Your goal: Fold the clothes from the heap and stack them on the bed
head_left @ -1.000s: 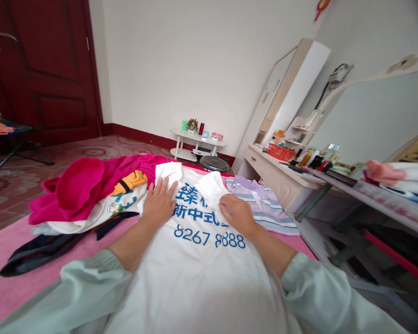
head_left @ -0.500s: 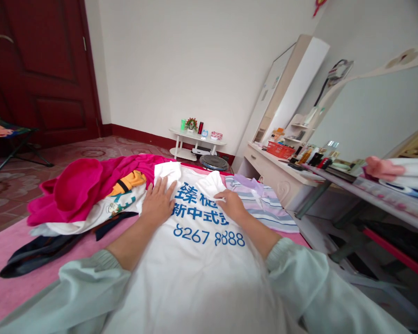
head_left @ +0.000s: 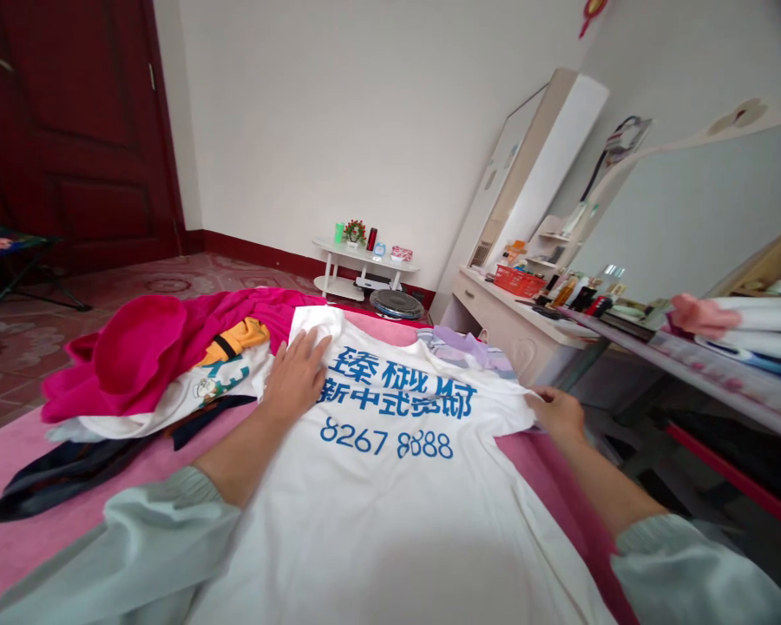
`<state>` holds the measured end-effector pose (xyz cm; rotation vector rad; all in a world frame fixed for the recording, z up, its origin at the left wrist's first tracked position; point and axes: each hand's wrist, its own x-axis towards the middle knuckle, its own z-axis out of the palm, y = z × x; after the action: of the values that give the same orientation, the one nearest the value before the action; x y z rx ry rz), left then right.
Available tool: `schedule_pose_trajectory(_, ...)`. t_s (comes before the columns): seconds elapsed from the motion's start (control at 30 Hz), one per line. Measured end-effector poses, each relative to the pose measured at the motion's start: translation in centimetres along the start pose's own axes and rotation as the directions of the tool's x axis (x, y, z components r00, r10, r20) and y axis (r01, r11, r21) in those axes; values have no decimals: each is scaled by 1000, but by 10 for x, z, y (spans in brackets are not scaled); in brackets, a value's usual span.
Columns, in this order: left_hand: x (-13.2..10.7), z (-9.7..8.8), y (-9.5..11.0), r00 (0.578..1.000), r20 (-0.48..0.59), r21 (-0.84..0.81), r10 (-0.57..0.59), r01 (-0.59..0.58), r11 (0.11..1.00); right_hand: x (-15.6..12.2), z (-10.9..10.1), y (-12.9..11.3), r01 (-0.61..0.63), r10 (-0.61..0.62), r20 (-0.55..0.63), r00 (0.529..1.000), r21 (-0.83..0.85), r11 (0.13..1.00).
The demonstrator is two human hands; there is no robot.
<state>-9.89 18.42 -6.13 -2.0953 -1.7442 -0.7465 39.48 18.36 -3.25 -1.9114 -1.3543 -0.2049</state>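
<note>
A white T-shirt (head_left: pixel 390 512) with blue printed characters and numbers lies spread on the pink bed cover (head_left: pixel 52 512) in front of me. My left hand (head_left: pixel 298 375) rests flat on its left shoulder area, fingers stretched out. My right hand (head_left: pixel 560 413) is at the shirt's right sleeve edge, fingers pinched on the fabric. A striped lilac shirt (head_left: pixel 462 347) peeks out from under the white one at the far right.
A heap of clothes (head_left: pixel 162 356), magenta, yellow, white and dark, lies to the left. A dressing table (head_left: pixel 514 321) with bottles and a red basket stands at the right, a small white side table (head_left: pixel 364 260) by the far wall, a dark red door (head_left: pixel 78 130) at left.
My right hand has moved from the shirt's middle out to the right, drawing the folded sleeve open so the whole print shows. The left hand has stayed in place.
</note>
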Motion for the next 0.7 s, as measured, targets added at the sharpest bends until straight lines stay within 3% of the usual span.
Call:
schedule_pose_trajectory(0.07,0,-1,1,1000,-5,-7,8,-8,1000,-8,0,-9,33,-29,39,999,-106,994)
schedule_pose_trajectory(0.17,1,-4,1,1000,-23,-18,12,-12,1000,-18,4,-45,178,-176,32,984,-126,976)
schedule_pose_trajectory(0.23,2,-7,2,999,-44,-25,9,-10,1000,-23,10,-70,295,-287,135,948,-45,954)
schedule_pose_trajectory(0.33,1,-11,4,998,-56,-31,-37,35,999,-29,24,-96,391,-364,367,856,2,921)
schedule_pose_trajectory(0.43,1,-13,10,983,2,0,-183,183,983,-33,36,-104,419,-324,529,784,-66,906)
schedule_pose_trajectory(0.53,9,-14,15,953,99,96,-287,278,956,-34,41,-105,446,-308,593,744,-98,890)
schedule_pose_trajectory(0.7,38,-17,10,929,214,131,-301,278,952,-33,42,-104,385,-285,578,765,-56,921)
